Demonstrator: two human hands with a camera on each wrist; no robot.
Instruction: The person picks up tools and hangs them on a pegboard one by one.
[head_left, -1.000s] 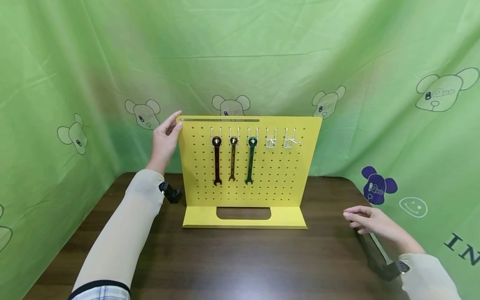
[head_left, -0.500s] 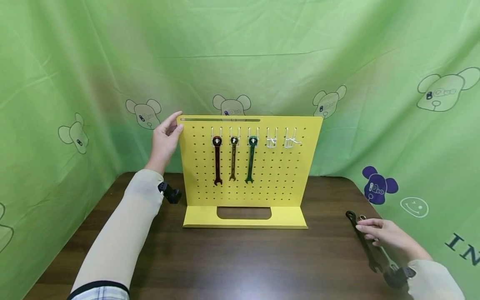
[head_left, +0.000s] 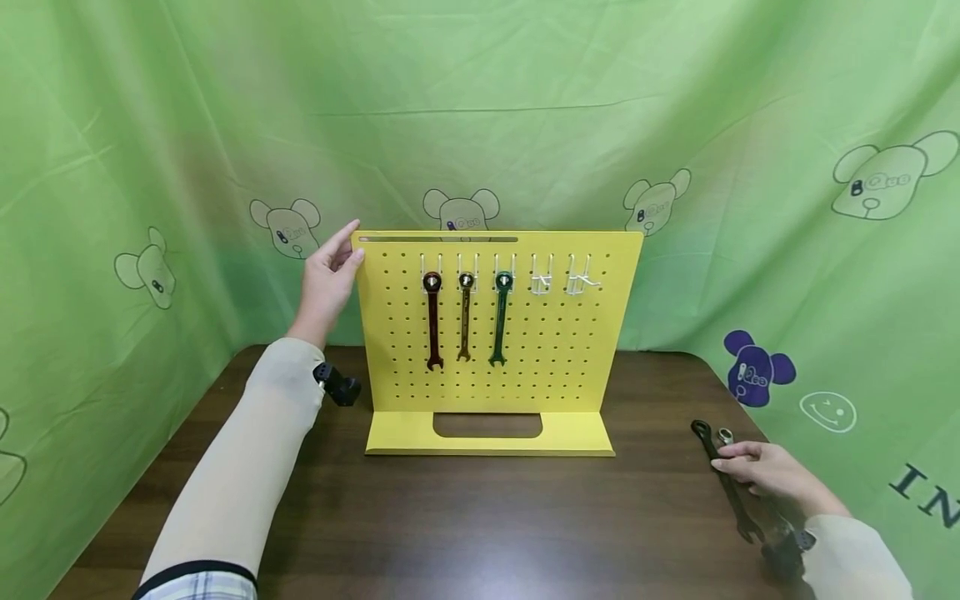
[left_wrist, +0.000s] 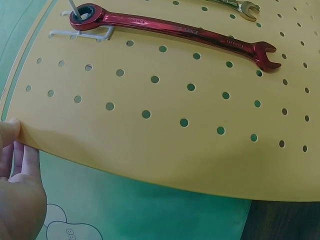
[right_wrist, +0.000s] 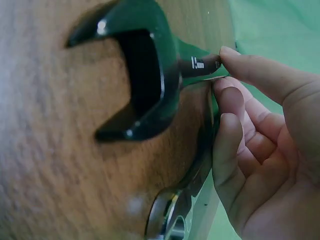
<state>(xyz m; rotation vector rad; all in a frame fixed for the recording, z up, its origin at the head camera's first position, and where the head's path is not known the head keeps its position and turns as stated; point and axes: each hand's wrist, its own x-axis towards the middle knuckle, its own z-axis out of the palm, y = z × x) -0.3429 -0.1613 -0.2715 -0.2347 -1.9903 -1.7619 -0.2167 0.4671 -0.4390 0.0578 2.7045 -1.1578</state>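
Left hand [head_left: 326, 287] raised, fingers pinching pegboard [head_left: 525, 326] corner. Right hand [head_left: 776, 479] low, fingers pinching black wrench [head_left: 732, 495]. Hung wrenches [head_left: 465, 318]: three.

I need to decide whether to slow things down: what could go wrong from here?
1. The silver wrench lies right beside the black wrench, close to the right hand, so it might get dragged along.
2. The rightmost hook on the pegboard has its prong angled sideways, so a wrench hung there might slip.
3. The left hand holds only one upper corner, so a bump could rock the pegboard and swing the hanging wrenches.
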